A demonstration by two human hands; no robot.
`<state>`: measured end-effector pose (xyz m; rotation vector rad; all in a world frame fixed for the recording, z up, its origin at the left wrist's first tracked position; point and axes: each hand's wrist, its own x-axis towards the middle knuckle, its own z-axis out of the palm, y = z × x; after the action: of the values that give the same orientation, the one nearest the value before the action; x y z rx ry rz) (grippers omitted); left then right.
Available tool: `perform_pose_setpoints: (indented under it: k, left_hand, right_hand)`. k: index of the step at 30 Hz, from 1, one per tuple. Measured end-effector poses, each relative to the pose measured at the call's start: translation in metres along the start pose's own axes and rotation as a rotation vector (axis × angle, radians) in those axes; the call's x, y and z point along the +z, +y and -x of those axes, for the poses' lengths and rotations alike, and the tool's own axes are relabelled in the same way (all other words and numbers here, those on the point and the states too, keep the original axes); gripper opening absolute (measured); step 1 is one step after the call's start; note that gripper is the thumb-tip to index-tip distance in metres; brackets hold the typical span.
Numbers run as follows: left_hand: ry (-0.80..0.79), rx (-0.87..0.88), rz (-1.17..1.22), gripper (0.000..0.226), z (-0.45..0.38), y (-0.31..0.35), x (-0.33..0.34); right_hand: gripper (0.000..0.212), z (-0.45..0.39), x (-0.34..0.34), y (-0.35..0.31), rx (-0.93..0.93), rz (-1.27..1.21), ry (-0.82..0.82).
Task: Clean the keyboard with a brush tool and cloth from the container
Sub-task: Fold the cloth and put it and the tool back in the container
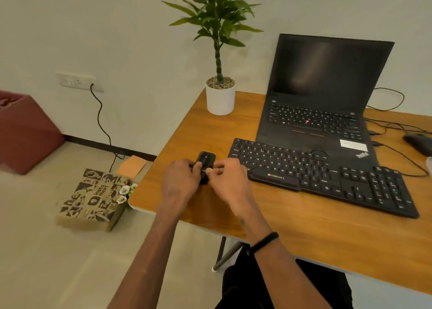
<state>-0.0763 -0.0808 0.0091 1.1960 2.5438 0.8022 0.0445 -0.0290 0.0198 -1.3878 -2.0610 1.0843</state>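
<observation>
A small black container stands on the wooden table, just left of the black external keyboard. My left hand grips its left side and my right hand pinches its right side, both with fingers closed on it. The lower part of the container is hidden behind my fingers. No brush or cloth shows outside it. The keyboard lies slanted across the table in front of an open black laptop.
A potted plant in a white pot stands at the table's far left corner. A black mouse and cables lie at the right edge. On the floor to the left sit a printed paper bag and a maroon seat.
</observation>
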Motion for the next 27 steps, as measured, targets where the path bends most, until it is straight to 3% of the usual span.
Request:
perform_pose_setpoints:
  k: [4,9,13,18,27]
  left_hand:
    - [0.075,0.03,0.168,0.026,0.01,0.002,0.001]
    - [0.134,-0.015,0.442,0.034,0.02,0.0,-0.004]
    - [0.176,0.012,0.612,0.041,0.023,0.012,-0.005]
    - [0.157,0.179,0.744,0.037,0.036,0.071,0.001]
    - [-0.058,0.469,0.871,0.032,0.068,0.222,0.041]
  right_hand:
    - [0.013,0.007,0.009,-0.001,-0.043,-0.052,0.106]
    - [0.036,0.019,0.018,-0.003,-0.063,-0.286,0.197]
    - [0.04,0.025,0.003,-0.009,-0.123,-0.387,0.293]
    - [0.038,0.033,-0.052,-0.004,-0.208,-0.411,0.419]
    - [0.042,0.064,-0.201,0.045,-0.224,-0.292,0.775]
